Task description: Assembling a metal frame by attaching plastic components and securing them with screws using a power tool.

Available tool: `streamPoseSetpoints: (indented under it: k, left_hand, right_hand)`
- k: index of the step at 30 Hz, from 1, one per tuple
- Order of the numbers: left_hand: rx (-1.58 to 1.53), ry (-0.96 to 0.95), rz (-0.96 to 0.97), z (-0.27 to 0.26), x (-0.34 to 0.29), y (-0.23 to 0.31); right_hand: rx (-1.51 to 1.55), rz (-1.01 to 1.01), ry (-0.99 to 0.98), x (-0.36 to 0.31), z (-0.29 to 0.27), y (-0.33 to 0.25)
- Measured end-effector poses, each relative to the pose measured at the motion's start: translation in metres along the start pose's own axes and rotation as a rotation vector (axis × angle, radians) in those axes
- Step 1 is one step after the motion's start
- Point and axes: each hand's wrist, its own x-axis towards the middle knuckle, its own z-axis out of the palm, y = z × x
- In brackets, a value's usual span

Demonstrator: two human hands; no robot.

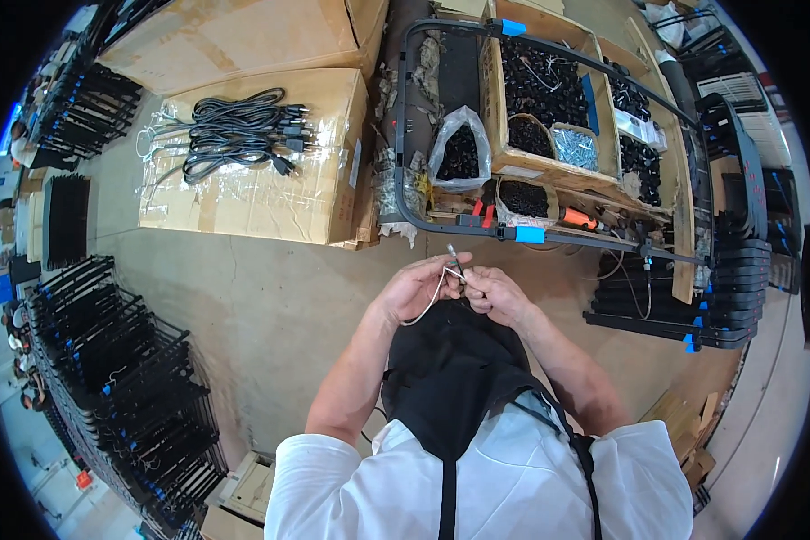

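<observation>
L hand [416, 286] is curled tight around a thin white cable tie [430, 297], looping down-left w/ its tip poking up. R hand [495, 293] touches it, fingers closed pinching the tie's upper end, right above the black apron [450, 378].

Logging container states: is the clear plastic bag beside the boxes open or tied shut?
Open: the plastic bag gapes at its top, with dark small parts visible inside.
</observation>
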Motion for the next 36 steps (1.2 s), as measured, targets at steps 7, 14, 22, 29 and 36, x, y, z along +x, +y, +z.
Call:
streamPoseSetpoints:
  k: [7, 14, 22, 29, 36]
  left_hand:
    - [-0.192, -0.108, -0.223, -0.007, 0.004, 0.007]
    - [-0.066, 0.064, 0.062, 0.001, 0.004, -0.007]
    - [0.045, 0.505, 0.225, 0.022, 0.0, -0.039]
    - [0.012, 0.549, 0.294, 0.019, 0.005, -0.036]
    - [0.197, 0.612, 0.249, 0.024, 0.004, -0.024]
  right_hand:
    - [0.057, 0.202, -0.287, -0.001, -0.019, -0.006]
    - [0.099, -0.085, -0.135, 0.001, 0.002, 0.011]
    - [-0.169, -0.396, 0.247, 0.008, 0.011, 0.022]
    - [-0.453, -0.309, 0.297, 0.004, 0.031, 0.009]
    - [-0.222, -0.219, 0.441, 0.017, 0.021, 0.014]
